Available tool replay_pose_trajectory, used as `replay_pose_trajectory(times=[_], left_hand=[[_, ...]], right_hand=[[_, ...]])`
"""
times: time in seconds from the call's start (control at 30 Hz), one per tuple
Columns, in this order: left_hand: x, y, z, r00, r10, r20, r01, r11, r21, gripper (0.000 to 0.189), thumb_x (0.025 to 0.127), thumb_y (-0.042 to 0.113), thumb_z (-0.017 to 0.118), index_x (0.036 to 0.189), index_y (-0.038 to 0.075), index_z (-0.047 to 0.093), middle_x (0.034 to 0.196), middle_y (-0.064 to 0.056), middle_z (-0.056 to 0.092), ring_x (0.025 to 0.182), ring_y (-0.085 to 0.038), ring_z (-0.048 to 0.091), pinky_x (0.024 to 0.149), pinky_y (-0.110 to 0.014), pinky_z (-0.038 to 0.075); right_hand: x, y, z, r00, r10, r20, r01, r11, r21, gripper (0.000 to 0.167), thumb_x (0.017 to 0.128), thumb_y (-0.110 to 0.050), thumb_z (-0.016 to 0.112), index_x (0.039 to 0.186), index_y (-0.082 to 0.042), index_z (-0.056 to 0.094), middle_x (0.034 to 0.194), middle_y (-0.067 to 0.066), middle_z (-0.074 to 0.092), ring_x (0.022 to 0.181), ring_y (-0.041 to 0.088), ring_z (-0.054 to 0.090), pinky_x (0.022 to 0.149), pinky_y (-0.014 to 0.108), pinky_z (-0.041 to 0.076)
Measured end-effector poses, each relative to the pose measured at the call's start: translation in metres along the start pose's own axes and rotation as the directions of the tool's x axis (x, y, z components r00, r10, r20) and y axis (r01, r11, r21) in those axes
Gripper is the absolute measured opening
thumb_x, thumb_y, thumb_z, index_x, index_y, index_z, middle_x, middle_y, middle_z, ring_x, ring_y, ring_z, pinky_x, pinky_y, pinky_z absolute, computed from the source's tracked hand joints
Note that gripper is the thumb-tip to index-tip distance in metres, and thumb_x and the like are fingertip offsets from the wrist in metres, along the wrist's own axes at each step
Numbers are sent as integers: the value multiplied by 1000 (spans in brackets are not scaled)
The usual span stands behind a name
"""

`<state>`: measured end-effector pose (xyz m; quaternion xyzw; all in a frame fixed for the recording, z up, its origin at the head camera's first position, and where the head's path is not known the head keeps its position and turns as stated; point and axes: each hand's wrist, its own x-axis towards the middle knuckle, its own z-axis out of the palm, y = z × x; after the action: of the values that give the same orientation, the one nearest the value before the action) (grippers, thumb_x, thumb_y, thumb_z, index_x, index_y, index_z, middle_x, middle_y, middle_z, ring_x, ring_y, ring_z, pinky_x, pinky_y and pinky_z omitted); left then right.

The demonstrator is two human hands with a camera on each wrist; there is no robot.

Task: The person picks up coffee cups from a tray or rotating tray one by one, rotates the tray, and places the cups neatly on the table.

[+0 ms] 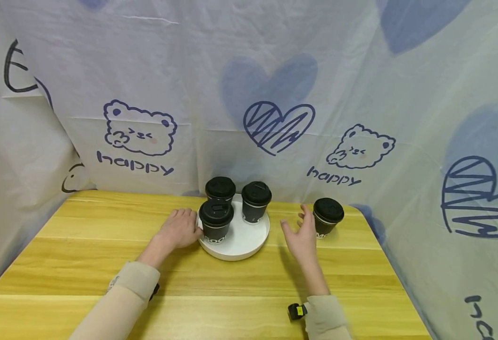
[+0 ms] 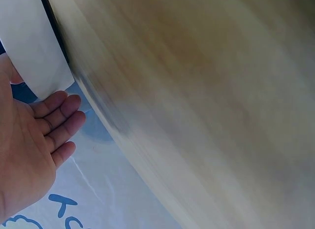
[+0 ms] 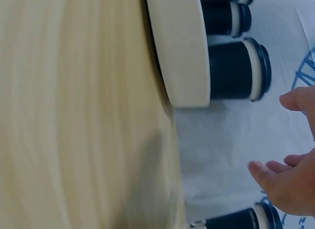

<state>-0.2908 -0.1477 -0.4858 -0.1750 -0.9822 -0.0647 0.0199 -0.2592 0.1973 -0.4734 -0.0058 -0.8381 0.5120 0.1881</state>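
My left hand point(image 1: 180, 228) is at the left rim of a round white tray point(image 1: 249, 241), its thumb by the front left cup. In the left wrist view its fairly straight fingers point(image 2: 64, 113) lie right at the tray's wall point(image 2: 37, 47). On the tray stand three black lidded paper cups: front left point(image 1: 215, 222), back left point(image 1: 220, 188) and right point(image 1: 256, 202). My right hand point(image 1: 301, 236) is raised, thumb and fingers spread, just left of a fourth lidded cup point(image 1: 327, 217) on the table. Nothing is between its fingers.
The wooden table point(image 1: 232, 302) meets a hanging white cloth point(image 1: 198, 85) printed with hearts and bears along its back edge. The same cloth hangs at both sides. The tray and the lone cup stand near the back edge.
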Motion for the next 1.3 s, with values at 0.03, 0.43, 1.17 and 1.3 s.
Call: replay_pose_trajectory(times=[0.03,0.43,1.17,1.3], left_hand=[[0,0,0,1000,0,-1,0,1000,-1,44,97,33,57,116,-6,57,114,-22,60,115,-43,54,107,-55,40],[-2,1,3,1000,-7,-9,7,1000,-11,46,95,33,57,117,-7,57,114,-22,61,117,-43,54,109,-55,39],[-6,7,-11,987,-119,106,136,976,-172,56,101,32,54,131,-15,53,133,-32,57,129,-48,51,115,-59,36],[-11,10,-17,979,-167,119,200,909,-366,53,99,25,57,130,-17,53,130,-34,57,124,-48,54,111,-60,42]], right_hand=[[-1,0,4,1000,14,24,-14,1000,10,75,94,-13,70,157,2,33,156,26,38,137,45,46,114,55,42],[-5,0,44,961,139,238,-129,990,-56,64,96,-5,64,152,11,37,150,28,47,128,44,56,104,51,52],[-5,-1,56,960,128,251,-68,970,-234,53,95,-3,58,145,13,50,128,29,62,110,36,61,101,51,51],[-5,-1,55,958,130,256,-68,969,-239,53,95,-3,59,145,13,50,129,29,61,110,36,61,100,51,51]])
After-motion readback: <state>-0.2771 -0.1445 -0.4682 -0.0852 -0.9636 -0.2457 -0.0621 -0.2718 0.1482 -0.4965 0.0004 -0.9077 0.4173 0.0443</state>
